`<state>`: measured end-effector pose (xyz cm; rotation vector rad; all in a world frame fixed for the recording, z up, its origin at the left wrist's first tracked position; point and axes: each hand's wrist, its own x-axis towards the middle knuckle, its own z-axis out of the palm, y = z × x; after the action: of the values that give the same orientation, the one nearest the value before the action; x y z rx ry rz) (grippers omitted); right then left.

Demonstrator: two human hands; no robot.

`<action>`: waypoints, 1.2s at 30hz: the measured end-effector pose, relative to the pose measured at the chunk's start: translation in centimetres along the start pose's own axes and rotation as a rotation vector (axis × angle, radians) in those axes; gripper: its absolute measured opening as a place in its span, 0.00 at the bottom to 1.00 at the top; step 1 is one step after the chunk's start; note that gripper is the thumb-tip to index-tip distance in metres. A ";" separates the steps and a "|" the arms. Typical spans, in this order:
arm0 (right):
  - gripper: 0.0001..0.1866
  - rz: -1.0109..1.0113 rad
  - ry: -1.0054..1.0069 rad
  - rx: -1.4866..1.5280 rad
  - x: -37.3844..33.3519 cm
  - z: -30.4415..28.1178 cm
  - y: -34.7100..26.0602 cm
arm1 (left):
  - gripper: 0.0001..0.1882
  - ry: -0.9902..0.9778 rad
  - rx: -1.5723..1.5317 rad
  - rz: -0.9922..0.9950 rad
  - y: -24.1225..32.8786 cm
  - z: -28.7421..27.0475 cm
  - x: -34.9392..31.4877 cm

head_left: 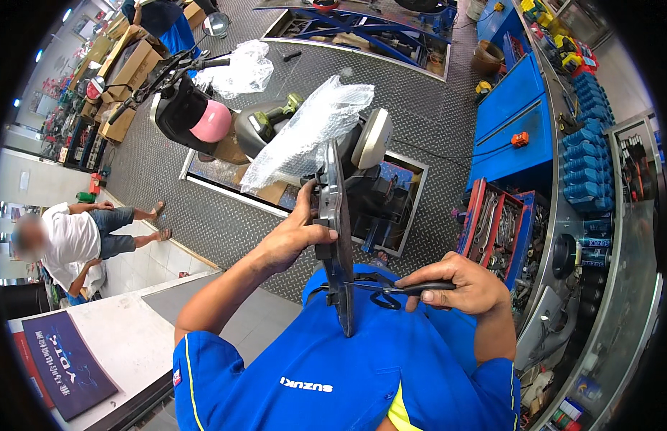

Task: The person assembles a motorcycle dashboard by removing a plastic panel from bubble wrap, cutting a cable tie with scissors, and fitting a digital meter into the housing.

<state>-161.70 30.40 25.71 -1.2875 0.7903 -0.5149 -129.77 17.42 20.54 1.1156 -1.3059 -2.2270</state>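
Observation:
My left hand (294,233) grips a flat dark part (338,230) with a smooth rim, held upright and seen nearly edge-on in front of my chest. My thumb presses on its side near a small black block. In my right hand (459,286) is a slim tool with a black handle (433,286); its thin pointed end reaches toward the lower side of the part. Whether the tip touches the part, I cannot tell. A black loop (386,299) shows just below the tool; what it belongs to is unclear.
A scooter (249,133) with a pink helmet (211,122) stands ahead, partly covered by bubble wrap (312,129). At right are a tray of wrenches (491,223), blue cabinets (509,129) and a long workbench. A person (75,233) sits at left; another stands far left.

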 end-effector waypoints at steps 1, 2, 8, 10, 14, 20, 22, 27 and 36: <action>0.24 0.014 -0.005 0.014 0.2 0.0 0.1 | 0.63 0.007 0.006 -0.005 0.3 0.2 -0.3; 0.23 0.029 -0.010 0.027 0.4 0.0 0.2 | 0.63 0.014 0.011 -0.010 0.5 0.3 -0.4; 0.23 0.078 0.005 0.090 1.3 0.2 0.3 | 0.61 0.073 0.036 0.009 -1.2 -0.1 0.0; 0.22 0.095 -0.015 0.082 1.6 0.0 0.4 | 0.61 0.083 0.023 0.005 -1.2 0.0 -0.3; 0.23 0.101 -0.025 0.112 2.1 -0.1 0.9 | 0.60 0.088 0.003 -0.014 -0.9 0.1 -0.6; 0.25 0.201 -0.061 0.283 3.3 -1.7 1.5 | 0.59 0.137 -0.031 -0.044 -1.5 0.1 -0.7; 0.25 0.164 -0.076 0.273 3.7 -1.8 1.3 | 0.59 0.112 -0.040 -0.026 -1.7 -0.1 -0.7; 0.22 0.038 -0.079 0.142 4.1 -1.4 1.8 | 0.59 0.101 -0.091 0.044 -2.6 -0.7 -1.0; 0.22 0.133 -0.158 0.308 5.5 -2.4 2.7 | 0.63 0.068 -0.126 0.106 -3.1 -0.9 -1.5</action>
<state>-160.22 25.46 21.63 -0.9703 0.6312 -0.4043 -127.83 19.42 18.33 1.0427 -1.1521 -2.1430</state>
